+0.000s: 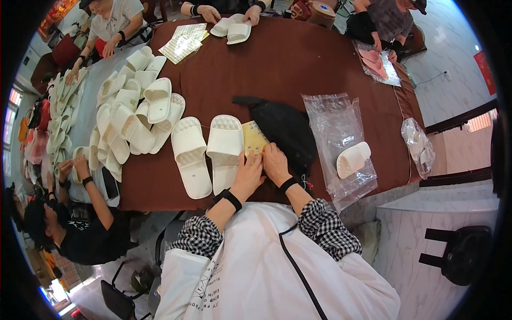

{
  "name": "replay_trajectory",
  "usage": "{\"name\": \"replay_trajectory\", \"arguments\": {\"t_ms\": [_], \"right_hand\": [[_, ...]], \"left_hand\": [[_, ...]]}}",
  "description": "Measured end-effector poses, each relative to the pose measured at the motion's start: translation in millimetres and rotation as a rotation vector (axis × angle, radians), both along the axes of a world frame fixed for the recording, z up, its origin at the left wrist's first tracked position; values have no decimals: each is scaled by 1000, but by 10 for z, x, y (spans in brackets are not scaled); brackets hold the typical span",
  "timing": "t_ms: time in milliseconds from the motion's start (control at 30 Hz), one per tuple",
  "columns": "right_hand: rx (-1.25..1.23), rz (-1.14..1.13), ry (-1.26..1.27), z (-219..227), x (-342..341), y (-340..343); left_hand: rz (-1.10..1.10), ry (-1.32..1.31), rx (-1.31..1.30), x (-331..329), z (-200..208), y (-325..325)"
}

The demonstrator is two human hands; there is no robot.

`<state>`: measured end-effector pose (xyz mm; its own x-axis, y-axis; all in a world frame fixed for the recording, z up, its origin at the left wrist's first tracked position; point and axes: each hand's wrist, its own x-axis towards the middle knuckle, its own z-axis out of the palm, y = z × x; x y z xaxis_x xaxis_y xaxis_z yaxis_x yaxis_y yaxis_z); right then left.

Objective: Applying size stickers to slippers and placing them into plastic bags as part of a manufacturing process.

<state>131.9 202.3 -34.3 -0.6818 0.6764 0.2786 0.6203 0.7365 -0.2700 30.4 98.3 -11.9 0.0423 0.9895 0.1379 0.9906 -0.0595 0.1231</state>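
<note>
A yellow sheet of small stickers [253, 136] lies at the table's near edge, partly over a black cloth item [285, 128]. My left hand [247, 175] pinches the sheet's lower edge, fingers bent. Close against it, my right hand [276, 162] has its fingertips closed on the sheet's lower right corner. Whether a single sticker is between the fingertips is too small to tell. Left of my hands lie two cream slippers side by side, the nearer slipper [226, 140] almost touching my left hand and the other slipper [191, 154] beyond it.
A heap of cream slippers [128, 122] covers the table's left part. On the right, a clear plastic bag [333, 122] lies under a small cream slipper [353, 160]. Co-workers sit around; one holds white slippers [232, 28], another handles pink slippers [372, 63]. Sticker sheets [183, 42] lie far left.
</note>
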Motion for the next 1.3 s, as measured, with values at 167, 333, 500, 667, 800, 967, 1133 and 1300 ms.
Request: {"name": "replay_trajectory", "arguments": {"t_ms": [167, 333, 500, 667, 800, 967, 1133, 1300], "right_hand": [[26, -1, -21, -6, 2, 12], [-39, -24, -47, 14, -23, 83], [-143, -4, -3, 46, 18, 101], [-296, 7, 154, 175, 61, 80], [-358, 19, 211, 297, 115, 72], [-412, 52, 238, 303, 162, 42], [-401, 61, 236, 269, 165, 22], [-480, 25, 329, 222, 143, 63]], "left_hand": [[3, -13, -31, -5, 64, 2], [17, -45, -13, -18, 58, 2], [18, -56, 3, 3, 44, -8], [5, -53, 2, -28, -14, 2], [23, -86, 10, -14, 13, 38], [45, -268, 120, -112, 64, 26], [88, -371, 193, -307, 261, -184], [118, -432, 175, -395, 343, -391]]}}
